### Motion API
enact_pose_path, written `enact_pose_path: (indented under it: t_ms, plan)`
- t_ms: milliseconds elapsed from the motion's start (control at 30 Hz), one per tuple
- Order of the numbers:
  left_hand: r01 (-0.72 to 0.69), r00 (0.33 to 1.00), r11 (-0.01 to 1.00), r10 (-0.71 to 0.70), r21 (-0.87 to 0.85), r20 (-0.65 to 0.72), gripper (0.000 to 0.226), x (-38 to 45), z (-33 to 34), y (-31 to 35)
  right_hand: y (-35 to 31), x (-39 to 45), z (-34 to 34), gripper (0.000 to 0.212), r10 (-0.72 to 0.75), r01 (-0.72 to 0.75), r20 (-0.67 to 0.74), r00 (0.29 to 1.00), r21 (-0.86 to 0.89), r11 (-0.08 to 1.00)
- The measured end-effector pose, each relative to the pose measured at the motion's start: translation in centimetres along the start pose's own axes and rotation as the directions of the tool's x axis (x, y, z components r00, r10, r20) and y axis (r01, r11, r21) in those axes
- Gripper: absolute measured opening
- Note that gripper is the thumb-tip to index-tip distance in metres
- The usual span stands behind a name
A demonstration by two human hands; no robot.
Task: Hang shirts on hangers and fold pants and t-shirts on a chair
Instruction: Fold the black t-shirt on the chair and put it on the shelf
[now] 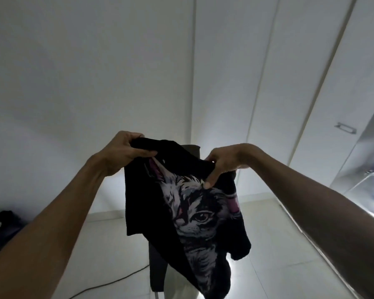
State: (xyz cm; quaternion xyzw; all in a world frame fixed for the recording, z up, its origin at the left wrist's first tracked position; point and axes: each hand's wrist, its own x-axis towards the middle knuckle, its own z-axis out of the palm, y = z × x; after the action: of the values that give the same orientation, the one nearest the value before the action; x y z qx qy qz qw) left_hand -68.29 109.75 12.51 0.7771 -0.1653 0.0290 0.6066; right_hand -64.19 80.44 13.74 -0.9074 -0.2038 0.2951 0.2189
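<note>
Gripping the top edge of a black cat-print t-shirt [194, 214], left hand [125, 151] and right hand [222, 162] each have fingers curled tight on the fabric, held apart w/ the shirt hanging between them in mid-air. Behind it stands a chair [191, 148], partly hidden; white cupboard doors [289, 83] rise beyond, and a dark cable [108, 284] lies on the tiled floor [279, 244].

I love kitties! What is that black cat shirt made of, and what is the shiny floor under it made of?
The black cat shirt looks like soft knit fabric, probably cotton: it droops and creases where the left hand and right hand pinch it. The cat looks printed on, matte. The floor looks like glossy pale tile: thin joint lines and light reflections show.
</note>
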Motion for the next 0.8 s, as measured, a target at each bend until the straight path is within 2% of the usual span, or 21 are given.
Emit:
enact_pose_path:
  t_ms: [67,200,300,400,467,567,633,733,800]
  plan:
    - [-0.003,1.000,0.998,0.005,0.065,-0.029,0.025,-0.1,-0.9,-0.1,1.9,0.0,0.7,0.044,0.076,-0.077,-0.030,0.997,-0.045,0.996]
    - [0.016,1.000,0.960,-0.013,0.279,-0.015,0.035,-0.5,-3.2,-1.4,3.4,-0.3,1.4,0.034,0.035,0.000,-0.163,0.986,0.207,0.978]
    - [0.009,1.000,0.946,-0.002,0.323,-0.021,0.038,-0.9,-4.6,-2.8,3.0,-0.2,2.5,0.037,0.061,-0.004,-0.184,0.981,0.295,0.956]
    - [0.017,0.999,0.952,-0.004,0.305,-0.042,0.039,-1.2,-5.8,-4.0,2.5,0.0,3.8,0.034,0.097,-0.059,-0.258,0.961,0.153,0.986]
    - [0.040,0.999,0.953,-0.029,0.302,-0.042,0.039,-1.5,-6.6,-4.7,2.3,-0.3,4.4,0.027,0.131,-0.130,-0.240,0.962,0.024,0.991]
    - [0.068,0.998,0.941,-0.062,0.331,-0.030,0.038,-2.1,-7.2,-5.5,2.2,-1.1,5.2,0.022,0.190,-0.203,-0.258,0.947,-0.026,0.979]
    - [0.085,0.996,0.932,-0.075,0.353,-0.042,0.036,-2.7,-7.4,-6.3,2.2,-1.6,5.5,0.027,0.200,-0.198,-0.296,0.934,0.036,0.980]
    - [0.095,0.995,0.884,-0.082,0.457,-0.048,0.039,-3.6,-7.8,-7.1,2.2,-2.1,5.9,0.025,0.173,-0.085,-0.375,0.911,0.240,0.967]
    - [0.097,0.995,0.840,-0.082,0.533,-0.051,0.044,-4.3,-8.0,-7.2,2.3,-2.6,5.8,0.030,0.159,-0.027,-0.439,0.884,0.293,0.956]
